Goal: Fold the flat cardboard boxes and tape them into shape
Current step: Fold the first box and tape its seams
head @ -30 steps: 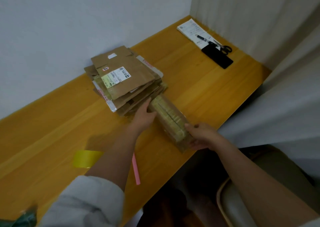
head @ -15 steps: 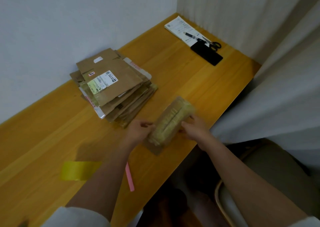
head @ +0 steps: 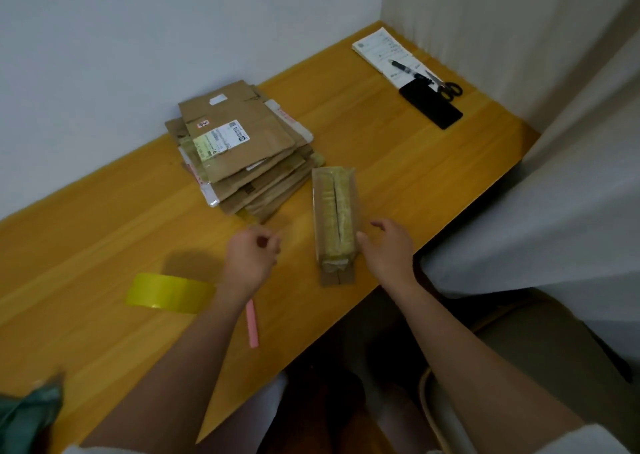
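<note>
Nearest you, a pink stick (head: pixel 252 323) lies on the wooden table (head: pixel 104 238) beside your left forearm, and a roll of yellow tape (head: pixel 169 293) sits just to its left. Your left hand (head: pixel 250 257) hovers above the table with fingers loosely curled, holding nothing. Your right hand (head: pixel 389 249) is relaxed too — its thumb is just beside the taped box's right side, though contact is hard to confirm, and it grips nothing. The folded, taped box (head: pixel 334 218) lies lengthwise between your hands, near the table's front edge. Beyond it, close to the wall, is the stack of flat cardboard boxes (head: pixel 242 148). Far right — a paper sheet (head: pixel 384 51) with a pen (head: pixel 403 67), scissors (head: pixel 448 88) and a black phone (head: pixel 431 105).
</note>
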The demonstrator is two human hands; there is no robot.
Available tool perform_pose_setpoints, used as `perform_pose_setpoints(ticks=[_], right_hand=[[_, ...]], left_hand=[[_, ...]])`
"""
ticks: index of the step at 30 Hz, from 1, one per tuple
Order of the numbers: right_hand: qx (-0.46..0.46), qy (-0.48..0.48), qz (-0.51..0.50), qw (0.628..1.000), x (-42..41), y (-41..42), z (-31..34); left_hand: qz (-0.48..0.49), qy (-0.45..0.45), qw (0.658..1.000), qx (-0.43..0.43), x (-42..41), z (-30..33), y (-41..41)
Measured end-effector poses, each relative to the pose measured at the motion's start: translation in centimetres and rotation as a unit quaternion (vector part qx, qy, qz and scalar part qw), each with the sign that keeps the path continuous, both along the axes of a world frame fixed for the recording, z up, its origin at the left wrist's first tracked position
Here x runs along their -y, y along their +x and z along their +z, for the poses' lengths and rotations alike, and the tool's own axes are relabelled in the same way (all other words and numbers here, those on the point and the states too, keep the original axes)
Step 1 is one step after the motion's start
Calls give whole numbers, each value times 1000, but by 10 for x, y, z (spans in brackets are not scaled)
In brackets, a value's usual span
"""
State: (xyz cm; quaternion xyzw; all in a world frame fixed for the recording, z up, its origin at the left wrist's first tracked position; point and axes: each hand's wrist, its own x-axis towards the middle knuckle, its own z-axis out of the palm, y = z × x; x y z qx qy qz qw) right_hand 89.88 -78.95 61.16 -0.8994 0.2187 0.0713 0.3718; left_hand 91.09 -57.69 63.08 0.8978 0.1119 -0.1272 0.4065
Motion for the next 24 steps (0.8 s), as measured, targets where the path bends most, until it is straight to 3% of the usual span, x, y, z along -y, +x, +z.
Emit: perform_pose_setpoints(ticks=[2, 4, 8, 12, 19, 24], right_hand=[[66, 0, 4, 998, -17, -5, 10], [71, 40, 42, 996, -43, -5, 18], [-10, 151, 176, 973, -101, -15, 22], [-126, 208, 287, 927, -138, -31, 13], [-188, 301, 185, 916, -188, -39, -27], [-165, 274, 195, 927, -216, -43, -52]], left_hand=[[64, 31, 996, 56, -31, 8, -7], [106, 68, 988, 93, -65, 16, -16], [144, 130, 977, 83, -122, 21, -42], [48, 115, 992, 25, -152, 7, -63], [-2, 40, 997, 73, -191, -15, -66], [-19, 2, 997, 69, -214, -21, -63]])
